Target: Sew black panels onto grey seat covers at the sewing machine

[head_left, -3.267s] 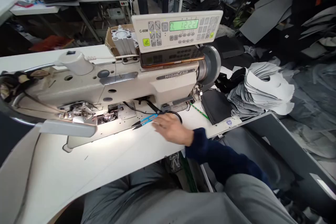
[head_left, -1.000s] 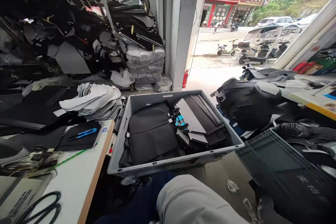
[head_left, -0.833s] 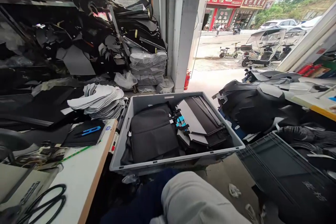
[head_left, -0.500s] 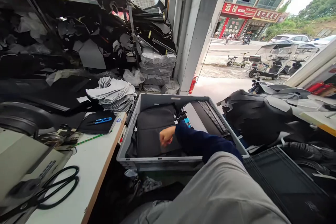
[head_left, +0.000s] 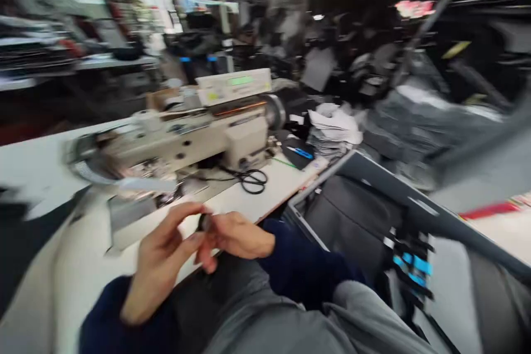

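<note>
Sewing table (head_left: 282, 193) beyond, left hand (head_left: 160, 254) and right hand (head_left: 238, 238) share a narrow grip on one small dark piece (head_left: 204, 223).

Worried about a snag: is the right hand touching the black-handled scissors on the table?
Apart. The head view shows white tabletop between the right hand and the scissors.

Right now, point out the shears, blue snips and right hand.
Shears (head_left: 244, 178): head view, black handle.
Blue snips (head_left: 301, 153): head view, blue grip.
Right hand (head_left: 238, 236): head view, back of hand.
</note>
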Available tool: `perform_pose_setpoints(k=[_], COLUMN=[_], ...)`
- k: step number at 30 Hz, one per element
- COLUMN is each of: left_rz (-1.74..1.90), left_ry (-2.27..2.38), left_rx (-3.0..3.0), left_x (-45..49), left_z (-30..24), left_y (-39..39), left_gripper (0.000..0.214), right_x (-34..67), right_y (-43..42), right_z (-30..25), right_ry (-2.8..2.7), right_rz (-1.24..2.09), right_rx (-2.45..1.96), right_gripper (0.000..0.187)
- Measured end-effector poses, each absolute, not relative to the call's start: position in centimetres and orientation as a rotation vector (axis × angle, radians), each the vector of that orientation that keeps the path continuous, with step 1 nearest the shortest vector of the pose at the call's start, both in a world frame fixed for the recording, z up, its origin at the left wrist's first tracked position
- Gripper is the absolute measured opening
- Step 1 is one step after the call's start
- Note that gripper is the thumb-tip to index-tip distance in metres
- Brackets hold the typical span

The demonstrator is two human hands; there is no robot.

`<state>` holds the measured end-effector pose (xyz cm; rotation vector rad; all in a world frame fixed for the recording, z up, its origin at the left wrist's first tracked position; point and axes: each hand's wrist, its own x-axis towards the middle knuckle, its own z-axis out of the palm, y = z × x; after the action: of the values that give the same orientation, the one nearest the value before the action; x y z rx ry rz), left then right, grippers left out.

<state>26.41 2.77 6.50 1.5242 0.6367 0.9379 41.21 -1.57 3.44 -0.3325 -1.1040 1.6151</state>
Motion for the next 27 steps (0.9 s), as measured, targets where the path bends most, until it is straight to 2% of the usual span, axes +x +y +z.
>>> perform_pose_setpoints(k=[3, 5, 8, 13, 16, 19, 23, 27], left_rz=[1.044, 1.022, 0.957, 0.992, 0.856, 0.893, 1.031, 0.895], left_ry=[0.574, 0.555, 0.597, 0.607, 0.620, 0.769, 1.046, 1.054], left_rx=[1.348, 1.314, 1.595, 2.578, 2.830, 2.648, 1.915, 1.606], left_x=[26.8, 27.1, 26.5, 24.6, 24.2, 23.8, 22.5, 21.3], left_z=[4.1, 2.9, 2.2, 2.2, 1.8, 1.1, -0.2, -1.2], left_y=[2.8, 2.7, 2.7, 2.9, 2.5, 2.1, 2.0, 1.2], left_gripper=[0.032, 0.029, 0.025, 0.029, 0.029, 0.024, 0.021, 0.025], right_x=[40.7, 40.8, 41.1, 41.9, 41.8, 41.3, 40.6, 39.8], right_y=[-2.4, -2.8, -3.1, -2.7, -2.3, -2.4, -3.4, -2.3], right_z=[3.0, 2.6, 1.8, 0.7, 0.5, 0.1, 0.4, 1.6], right_ry=[-0.724, -0.653, -0.727, -1.092, -1.290, -1.460, -1.726, -1.996], right_rz=[1.764, 1.739, 1.585, 1.245, 1.180, 1.140, 1.098, 1.043], right_rx=[-0.365, -0.467, -0.720, -1.175, -1.299, -1.319, -1.265, -1.116], right_gripper=[0.030, 0.024, 0.030, 0.034, 0.033, 0.033, 0.027, 0.024])
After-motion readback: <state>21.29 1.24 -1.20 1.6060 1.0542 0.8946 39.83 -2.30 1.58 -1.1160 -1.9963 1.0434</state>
